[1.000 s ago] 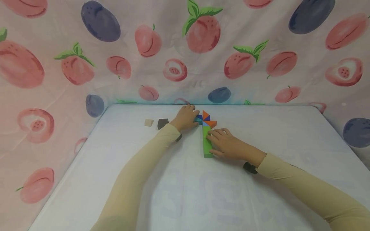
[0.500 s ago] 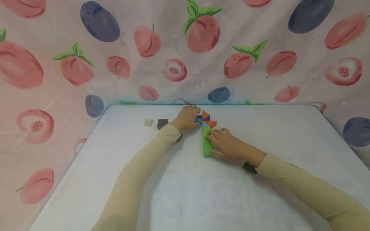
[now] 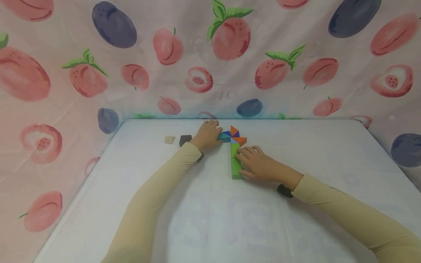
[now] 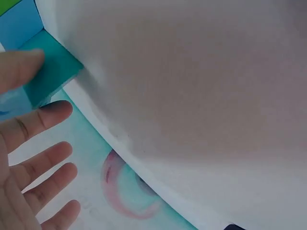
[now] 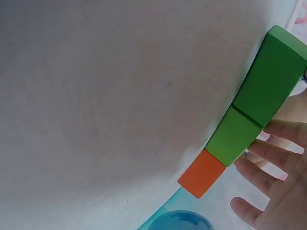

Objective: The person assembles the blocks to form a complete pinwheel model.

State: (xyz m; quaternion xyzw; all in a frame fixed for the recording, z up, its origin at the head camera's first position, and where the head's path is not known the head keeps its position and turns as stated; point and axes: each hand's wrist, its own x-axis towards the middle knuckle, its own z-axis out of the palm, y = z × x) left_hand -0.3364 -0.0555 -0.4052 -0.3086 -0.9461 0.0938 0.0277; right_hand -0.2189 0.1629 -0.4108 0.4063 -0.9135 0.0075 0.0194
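A pinwheel shape of flat triangular blocks, in orange, blue and teal, lies on the table. Two green blocks (image 3: pixel 235 168) stand end to end below it like a stem. My left hand (image 3: pixel 206 135) is at the pinwheel's left side, thumb and index fingertip right at the outer end of a teal block (image 4: pixel 55 72); its other fingers are spread. Along the right side of the green blocks lies my right hand (image 3: pixel 260 164), fingertips at the lighter green block (image 5: pixel 233 135) and fingers extended. An orange block (image 5: pixel 202 173) adjoins it in the right wrist view.
A dark block (image 3: pixel 185 140) sits just left of my left wrist, partly behind the sleeve. Farther left is a small beige block (image 3: pixel 169 139). The white table (image 3: pixel 210 219) meets a fruit-patterned cloth (image 3: pixel 227 91) at its far edge.
My left hand first shifts slightly right, then draws back left, uncovering more of the teal block. My right hand and the green blocks stay in place.
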